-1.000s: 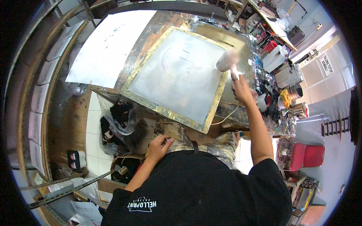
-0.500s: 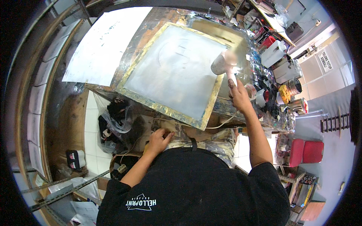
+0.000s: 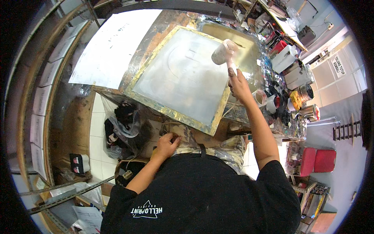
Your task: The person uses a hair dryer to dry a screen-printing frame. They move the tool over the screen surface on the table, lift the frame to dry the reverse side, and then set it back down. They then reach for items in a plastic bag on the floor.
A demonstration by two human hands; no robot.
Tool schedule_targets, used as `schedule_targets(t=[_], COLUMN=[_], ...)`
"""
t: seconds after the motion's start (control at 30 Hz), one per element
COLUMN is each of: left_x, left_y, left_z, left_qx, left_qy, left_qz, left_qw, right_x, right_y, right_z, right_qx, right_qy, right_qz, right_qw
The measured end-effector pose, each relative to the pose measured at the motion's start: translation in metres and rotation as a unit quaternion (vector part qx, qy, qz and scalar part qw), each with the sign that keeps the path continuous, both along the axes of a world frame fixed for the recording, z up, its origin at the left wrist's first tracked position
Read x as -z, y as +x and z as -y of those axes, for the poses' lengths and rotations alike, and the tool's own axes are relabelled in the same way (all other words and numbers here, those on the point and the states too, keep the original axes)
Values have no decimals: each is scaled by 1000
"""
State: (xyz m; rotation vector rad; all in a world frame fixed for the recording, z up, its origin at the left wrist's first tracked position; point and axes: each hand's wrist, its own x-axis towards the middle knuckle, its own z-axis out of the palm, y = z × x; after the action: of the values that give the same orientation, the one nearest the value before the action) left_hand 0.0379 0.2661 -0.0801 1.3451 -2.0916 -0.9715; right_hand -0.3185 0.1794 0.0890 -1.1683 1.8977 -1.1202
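Observation:
My right hand (image 3: 240,86) is wrapped round the handle of a pale pink hair dryer (image 3: 221,54), raised over the right side of a printing screen. The screen's wooden frame (image 3: 167,114) is smeared with yellow, and its grey mesh (image 3: 171,82) carries a faint round mark. It lies tilted on the stained worktable, its near corner jutting past the edge. Low at the left, my left hand (image 3: 166,145) rests on my camouflage trousers (image 3: 187,136), holding nothing visible. Its fingers are bent loosely and partly hidden.
A large white sheet (image 3: 113,46) covers the table's left part. Tubs and cans, among them a white container (image 3: 284,57), crowd the right edge. A plastic bag of dark cloth (image 3: 126,121) stands below the table. Shelving (image 3: 50,85) runs along the left, and a red chair (image 3: 324,160) stands at right.
My right hand has moved the hair dryer slightly left and up, turning its round grille into clearer view. The left hand stays on the trousers.

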Motion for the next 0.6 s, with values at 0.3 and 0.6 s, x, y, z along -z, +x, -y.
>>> schedule_targets(t=[0.3, 0.6], left_x=[8, 4], left_y=[2, 2], left_z=[-1, 2], left_qx=[-9, 8], left_qy=[-1, 15], left_qz=[-50, -43], left_qw=[999, 999], right_x=[6, 15], right_y=[7, 3], right_z=[11, 10], right_qx=[-3, 3], right_qy=[5, 2], right_qz=[-18, -53], right_qw=[1000, 999])
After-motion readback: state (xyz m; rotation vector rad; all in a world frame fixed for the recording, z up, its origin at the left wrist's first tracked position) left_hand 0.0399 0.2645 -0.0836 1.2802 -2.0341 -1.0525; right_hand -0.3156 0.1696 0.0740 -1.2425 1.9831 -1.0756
